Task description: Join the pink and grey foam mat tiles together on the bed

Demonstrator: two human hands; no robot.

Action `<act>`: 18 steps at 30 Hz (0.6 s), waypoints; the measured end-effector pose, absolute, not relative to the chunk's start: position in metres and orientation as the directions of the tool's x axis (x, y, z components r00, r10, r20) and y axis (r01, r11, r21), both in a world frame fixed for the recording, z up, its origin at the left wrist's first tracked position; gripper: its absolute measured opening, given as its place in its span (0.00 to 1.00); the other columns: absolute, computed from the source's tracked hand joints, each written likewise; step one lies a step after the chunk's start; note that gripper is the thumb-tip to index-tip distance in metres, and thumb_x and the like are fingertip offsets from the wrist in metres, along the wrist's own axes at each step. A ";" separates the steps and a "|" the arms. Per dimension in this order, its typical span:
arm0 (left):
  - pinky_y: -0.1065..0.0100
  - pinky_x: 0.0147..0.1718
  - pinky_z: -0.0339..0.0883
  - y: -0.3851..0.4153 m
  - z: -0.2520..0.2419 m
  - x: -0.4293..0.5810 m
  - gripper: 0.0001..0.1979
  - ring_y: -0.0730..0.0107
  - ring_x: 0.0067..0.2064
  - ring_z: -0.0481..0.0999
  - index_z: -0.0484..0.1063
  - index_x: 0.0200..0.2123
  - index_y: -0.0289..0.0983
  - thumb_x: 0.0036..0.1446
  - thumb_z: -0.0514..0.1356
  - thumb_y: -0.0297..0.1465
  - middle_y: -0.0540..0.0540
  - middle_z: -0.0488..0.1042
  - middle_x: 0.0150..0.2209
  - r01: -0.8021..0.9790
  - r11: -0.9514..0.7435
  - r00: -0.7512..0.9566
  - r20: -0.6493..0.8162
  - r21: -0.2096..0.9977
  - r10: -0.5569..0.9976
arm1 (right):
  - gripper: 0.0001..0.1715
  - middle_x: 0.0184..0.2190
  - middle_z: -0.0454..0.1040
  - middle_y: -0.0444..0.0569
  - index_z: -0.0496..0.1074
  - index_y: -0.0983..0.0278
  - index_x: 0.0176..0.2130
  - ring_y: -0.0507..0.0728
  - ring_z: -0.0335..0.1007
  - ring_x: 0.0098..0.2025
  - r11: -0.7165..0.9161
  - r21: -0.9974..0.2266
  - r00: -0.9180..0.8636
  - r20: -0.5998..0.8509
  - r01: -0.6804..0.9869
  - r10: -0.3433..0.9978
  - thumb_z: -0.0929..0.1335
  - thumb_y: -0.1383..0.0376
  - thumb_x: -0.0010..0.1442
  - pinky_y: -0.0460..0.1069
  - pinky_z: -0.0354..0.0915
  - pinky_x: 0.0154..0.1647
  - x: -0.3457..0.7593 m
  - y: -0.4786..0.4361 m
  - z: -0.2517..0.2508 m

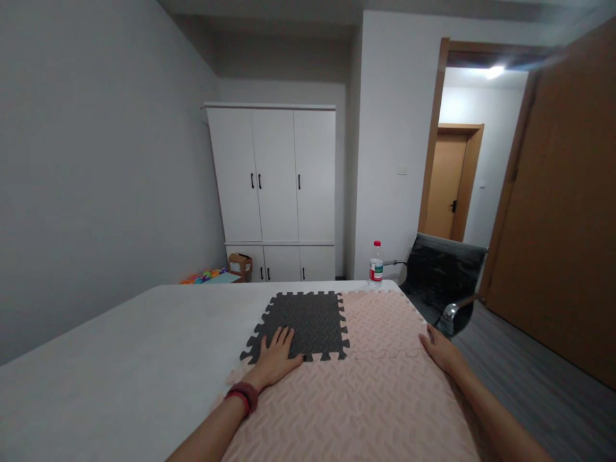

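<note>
Two hands rest on a floor of foam puzzle tiles that is spread over the right part of a white table (120, 372). The pink tiles (385, 391) reach from the near edge up to the far right corner. One dark grey tile (308, 317) lies close to the far edge, about in the middle of it.

As far as I can judge, the grey tile is already locked to the pink ones along its right side and its near side. Its left side and far side show free teeth, with only bare table beside them. So the left half of the table has no tiles.

The left hand (276, 356) lies palm down on the near left corner of the grey tile, fingers spread and flat, grasping nothing. Its forearm comes straight from the near edge and wears a red and dark wristband (243, 394).

The right hand (440, 350) lies at the right edge of the pink tiles, fingers stretched and released. I cannot tell whether the thumb hooks under the edge.

A water bottle (376, 263) shows at the far edge near the right corner, and a black chair (445, 276) is beside that corner.
</note>
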State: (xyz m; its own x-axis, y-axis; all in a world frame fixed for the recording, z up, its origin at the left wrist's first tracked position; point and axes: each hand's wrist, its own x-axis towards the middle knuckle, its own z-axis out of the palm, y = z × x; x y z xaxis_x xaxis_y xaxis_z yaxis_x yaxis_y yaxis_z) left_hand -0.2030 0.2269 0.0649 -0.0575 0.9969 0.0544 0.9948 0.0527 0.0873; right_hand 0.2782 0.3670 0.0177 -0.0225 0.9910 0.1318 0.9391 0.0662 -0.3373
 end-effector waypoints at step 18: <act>0.39 0.59 0.42 0.202 0.086 -0.172 0.39 0.49 0.65 0.46 0.50 0.61 0.38 0.53 0.49 0.55 0.38 0.49 0.64 0.975 0.198 -0.205 0.058 0.100 0.977 | 0.32 0.60 0.54 0.66 0.54 0.74 0.61 0.65 0.53 0.60 0.206 -0.131 -0.176 0.213 0.970 0.961 0.57 0.67 0.58 0.63 0.49 0.59 0.218 0.266 0.087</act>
